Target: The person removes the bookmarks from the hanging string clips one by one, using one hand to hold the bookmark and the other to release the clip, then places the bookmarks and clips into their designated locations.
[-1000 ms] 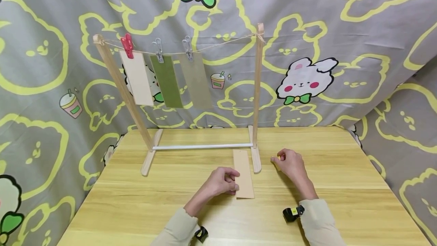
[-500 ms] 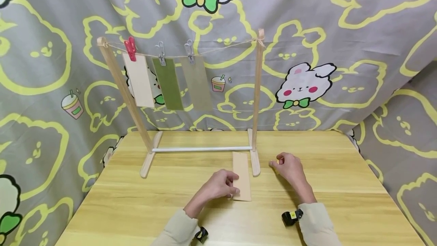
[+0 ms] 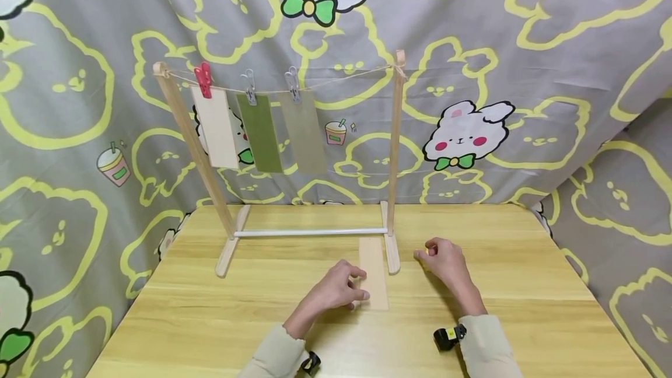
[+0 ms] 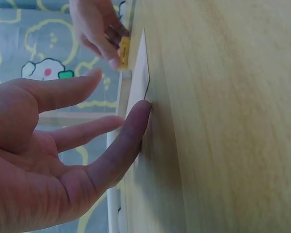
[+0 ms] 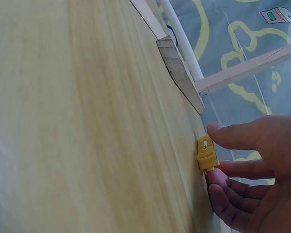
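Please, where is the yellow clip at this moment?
The yellow clip is in the right hand, just right of the wooden rack in the head view.

Head view is bright; glare pales the table (image 3: pixel 375 346); wrist views look dimmer.

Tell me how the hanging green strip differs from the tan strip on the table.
The green strip is dark, the tan strip pale. The green strip hangs from a grey clip, while the tan strip lies on the table. The left hand is at the tan strip's edge; no hand is near the green strip. Both are long, narrow rectangles.
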The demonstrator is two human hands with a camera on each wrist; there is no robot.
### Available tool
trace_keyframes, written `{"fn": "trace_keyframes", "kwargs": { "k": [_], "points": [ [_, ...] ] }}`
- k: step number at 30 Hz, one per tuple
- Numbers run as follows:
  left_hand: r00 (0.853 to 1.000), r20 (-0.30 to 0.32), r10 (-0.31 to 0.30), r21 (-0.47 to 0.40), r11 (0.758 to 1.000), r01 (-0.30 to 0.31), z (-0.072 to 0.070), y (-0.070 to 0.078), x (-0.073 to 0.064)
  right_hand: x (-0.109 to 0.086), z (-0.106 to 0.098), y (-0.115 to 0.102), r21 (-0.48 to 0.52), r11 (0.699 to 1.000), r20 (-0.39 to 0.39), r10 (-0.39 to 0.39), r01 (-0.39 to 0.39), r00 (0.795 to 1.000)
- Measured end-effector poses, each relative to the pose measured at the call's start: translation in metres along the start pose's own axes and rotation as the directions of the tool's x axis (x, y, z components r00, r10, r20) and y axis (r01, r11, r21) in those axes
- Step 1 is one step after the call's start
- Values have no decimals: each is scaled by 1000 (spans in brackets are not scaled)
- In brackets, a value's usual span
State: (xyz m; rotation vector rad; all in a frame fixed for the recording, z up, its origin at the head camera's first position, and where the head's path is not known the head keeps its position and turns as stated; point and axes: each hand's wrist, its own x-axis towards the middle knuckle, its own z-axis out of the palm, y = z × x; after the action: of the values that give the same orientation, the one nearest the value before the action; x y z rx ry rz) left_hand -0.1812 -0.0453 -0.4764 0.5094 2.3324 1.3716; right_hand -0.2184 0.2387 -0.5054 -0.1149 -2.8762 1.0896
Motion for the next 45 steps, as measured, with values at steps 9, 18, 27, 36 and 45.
{"fn": "trace_keyframes", "kwargs": {
  "k": [9, 18, 27, 36, 45],
  "points": [
    [1000, 17, 5, -8, 1000, -5, -7, -2, 1, 1, -2, -1, 10, 1000, 16, 2, -3, 1000],
    [999, 37, 38, -91, 995, -34, -14, -9, 0, -2, -5, -1, 36, 999, 17, 25, -25, 1000],
    [997, 2, 78, -188, 979, -76, -18, -8, 1, -4, -10, -4, 64, 998, -11, 4, -3, 1000],
    [981, -60, 184, -144, 971, -191, -19, -5, 3, -5, -17, -17, 82, 995, -78, -56, 63, 995],
    [958, -150, 246, -101, 960, -263, -29, -5, 4, -5, -20, -27, 82, 976, -184, -186, 204, 965]
  ]
}}
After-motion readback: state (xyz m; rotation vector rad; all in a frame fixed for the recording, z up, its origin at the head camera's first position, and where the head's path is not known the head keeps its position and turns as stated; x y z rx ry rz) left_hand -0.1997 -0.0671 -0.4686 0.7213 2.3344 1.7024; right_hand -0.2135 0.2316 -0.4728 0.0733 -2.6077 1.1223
